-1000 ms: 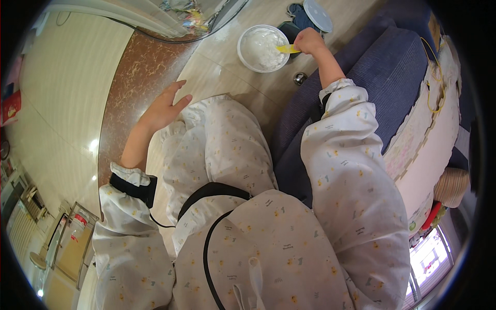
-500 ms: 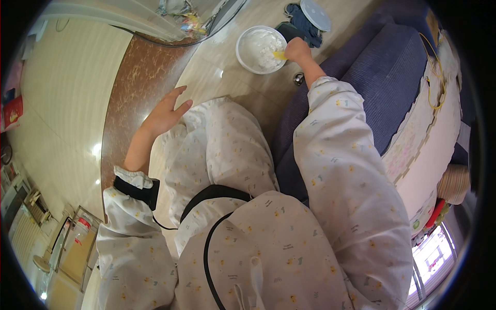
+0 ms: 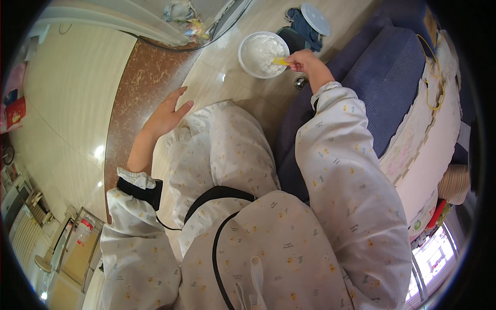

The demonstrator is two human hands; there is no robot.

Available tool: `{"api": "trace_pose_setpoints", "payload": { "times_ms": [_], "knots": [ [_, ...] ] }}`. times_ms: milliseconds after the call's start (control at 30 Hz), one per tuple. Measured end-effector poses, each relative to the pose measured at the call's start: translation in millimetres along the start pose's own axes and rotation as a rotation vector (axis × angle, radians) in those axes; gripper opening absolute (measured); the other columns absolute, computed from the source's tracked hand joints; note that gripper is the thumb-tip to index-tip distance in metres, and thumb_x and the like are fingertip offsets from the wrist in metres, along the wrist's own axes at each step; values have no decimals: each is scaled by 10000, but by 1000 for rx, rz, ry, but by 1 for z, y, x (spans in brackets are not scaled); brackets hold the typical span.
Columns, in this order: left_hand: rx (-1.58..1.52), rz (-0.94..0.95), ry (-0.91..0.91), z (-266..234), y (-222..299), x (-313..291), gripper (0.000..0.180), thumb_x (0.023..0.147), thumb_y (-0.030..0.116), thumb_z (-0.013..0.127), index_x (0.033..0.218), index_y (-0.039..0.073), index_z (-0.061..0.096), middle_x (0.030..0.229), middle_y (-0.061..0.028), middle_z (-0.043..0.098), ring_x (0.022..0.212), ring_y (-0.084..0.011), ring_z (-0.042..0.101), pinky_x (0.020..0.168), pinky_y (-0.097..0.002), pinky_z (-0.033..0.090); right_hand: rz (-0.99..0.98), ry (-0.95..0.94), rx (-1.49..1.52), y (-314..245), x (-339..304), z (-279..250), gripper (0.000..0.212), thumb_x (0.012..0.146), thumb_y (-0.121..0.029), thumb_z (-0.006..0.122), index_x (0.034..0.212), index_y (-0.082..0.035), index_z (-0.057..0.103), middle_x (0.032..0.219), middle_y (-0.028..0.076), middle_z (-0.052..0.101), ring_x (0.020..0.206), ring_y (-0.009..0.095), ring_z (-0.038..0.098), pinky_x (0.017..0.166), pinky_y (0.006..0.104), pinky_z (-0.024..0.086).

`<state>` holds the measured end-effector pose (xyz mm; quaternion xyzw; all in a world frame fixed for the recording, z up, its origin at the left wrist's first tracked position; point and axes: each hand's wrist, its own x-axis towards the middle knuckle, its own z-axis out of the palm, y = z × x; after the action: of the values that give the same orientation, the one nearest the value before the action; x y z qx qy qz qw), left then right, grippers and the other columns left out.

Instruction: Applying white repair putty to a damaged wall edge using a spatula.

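In the upper middle of the frame, the right hand (image 3: 306, 61) has its fingers closed around the end of a yellow scraper (image 3: 280, 61), whose blade reaches left over the near right edge of a round white tub (image 3: 243, 62). White paste (image 3: 266, 50) lies inside the tub, lumpier toward the right side; whether the blade touches it is hard to tell. The tub sits on the pale tiled floor (image 3: 217, 88). Left of centre, the left hand (image 3: 164, 114) is open, thumb spread away from the other fingers, beside the knee of the patterned trousers (image 3: 237, 139) and in front of a brown marbled strip (image 3: 129, 88). A black band (image 3: 138, 192) circles the left sleeve near the cuff. At the top, right of the tub, a dark blue cloth (image 3: 300, 27) lies with a pale round lid (image 3: 315, 19) partly over it, and a dark box (image 3: 291, 38) is just beside the tub. Below the right wrist is a small shiny metal piece (image 3: 300, 82), near a blue sofa (image 3: 374, 82) that fills the upper right.
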<state>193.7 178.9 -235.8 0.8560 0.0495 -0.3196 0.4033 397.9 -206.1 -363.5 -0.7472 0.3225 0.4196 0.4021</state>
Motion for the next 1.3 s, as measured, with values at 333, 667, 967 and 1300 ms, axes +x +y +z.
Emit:
{"api": "trace_pose_setpoints", "payload": {
  "times_ms": [333, 667, 967, 1300],
  "knots": [
    [-16, -63, -19, 6, 3, -4, 604, 935, 371, 524, 1389, 3, 371, 1382, -254, 425, 1304, -354, 400, 1071, -382, 326, 104, -106, 258, 12, 0, -8, 233, 737, -24, 720, 939, -21, 605, 892, 97, 649, 794, 189, 626, 706, 307, 553],
    [-23, -30, -3, 3, -16, -2, 610, 933, 392, 525, 1392, 21, 373, 1382, -256, 425, 1307, -352, 399, 1069, -388, 326, -314, -154, -14, 9, 1, -4, 131, 748, -49, 727, 859, -3, 674, 715, 59, 642, 552, 139, 572, 533, 264, 484],
    [-44, -43, -9, 4, -5, -1, 605, 932, 388, 526, 1385, 14, 381, 1376, -256, 429, 1304, -351, 401, 1063, -385, 335, -689, -73, -452, 3, 2, -3, 93, 738, -17, 720, 822, 1, 685, 711, 40, 652, 570, 93, 565, 527, 240, 465],
    [-20, -42, 5, 2, -14, -3, 596, 934, 381, 525, 1381, 13, 384, 1383, -249, 424, 1300, -348, 406, 1065, -385, 332, -366, -118, -183, -28, -19, -45, 143, 727, -71, 735, 857, -22, 702, 682, 71, 635, 577, 134, 587, 555, 273, 513]
  ]
}}
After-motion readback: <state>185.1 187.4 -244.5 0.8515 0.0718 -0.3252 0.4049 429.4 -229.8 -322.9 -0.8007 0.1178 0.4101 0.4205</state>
